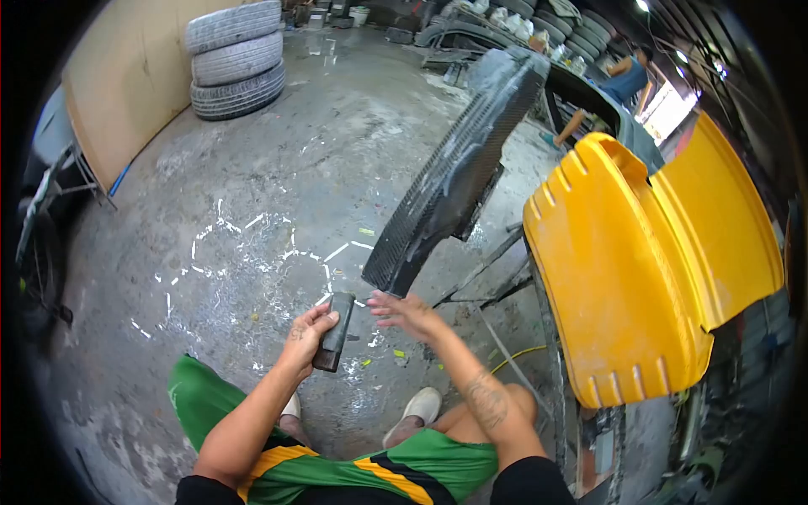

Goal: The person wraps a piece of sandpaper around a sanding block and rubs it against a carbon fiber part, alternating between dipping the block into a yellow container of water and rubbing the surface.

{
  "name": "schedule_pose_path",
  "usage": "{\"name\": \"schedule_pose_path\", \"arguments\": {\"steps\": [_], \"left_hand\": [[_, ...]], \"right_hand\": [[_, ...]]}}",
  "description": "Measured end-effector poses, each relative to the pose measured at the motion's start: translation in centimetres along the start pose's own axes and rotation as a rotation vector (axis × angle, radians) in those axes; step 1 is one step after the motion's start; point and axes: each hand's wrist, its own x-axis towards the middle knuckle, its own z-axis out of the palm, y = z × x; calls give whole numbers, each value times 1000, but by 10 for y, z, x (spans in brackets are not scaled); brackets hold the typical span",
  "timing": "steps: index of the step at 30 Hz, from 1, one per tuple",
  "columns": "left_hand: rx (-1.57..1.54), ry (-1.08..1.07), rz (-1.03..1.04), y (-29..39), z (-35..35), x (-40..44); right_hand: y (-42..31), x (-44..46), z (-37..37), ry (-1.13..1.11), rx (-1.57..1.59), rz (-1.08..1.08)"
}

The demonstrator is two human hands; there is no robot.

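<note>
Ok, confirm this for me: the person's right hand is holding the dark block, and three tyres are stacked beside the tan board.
Wrong hand: the head view shows the left hand holding the dark block, while the right hand is open near the black panel's lower end. Three tyres are stacked beside the tan board.

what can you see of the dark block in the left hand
The block is long and narrow, blackish grey with a browner near end; its material is unclear. The left hand grips its left side, thumb on top, holding it above the floor with its far end angled slightly right.
</note>
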Motion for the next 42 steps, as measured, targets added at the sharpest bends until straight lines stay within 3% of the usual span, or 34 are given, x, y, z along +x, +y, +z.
{"name": "schedule_pose_path", "arguments": {"steps": [2,3,5,11,15,21,31,34,39,42], "left_hand": [[-23,-61,-31,-20,28,-7],[83,-12,-5,29,-35,-5],[0,-80,-84,11,-11,-7],[-192,-49,-38,24,8,-14],[-103,-63,-8,21,9,-13],[-40,-67,74,25,6,-3],[-44,-5,64,42,4,-3],[-11,-11,164,40,3,-6],[-69,-8,215,44,3,-7],[-77,-22,215,43,2,-4]], "right_hand": [[-2,-26,17,45,182,-129],[-6,32,81,-26,258,-188],[-9,10,73,-31,201,-215],[-13,24,72,231,44,-284],[-12,29,67,340,-131,-245],[-27,12,70,161,177,-183],[-45,9,55,129,36,-183],[-41,16,59,119,83,-181],[-40,16,58,-54,124,-83],[-47,10,57,50,10,-117]]}}
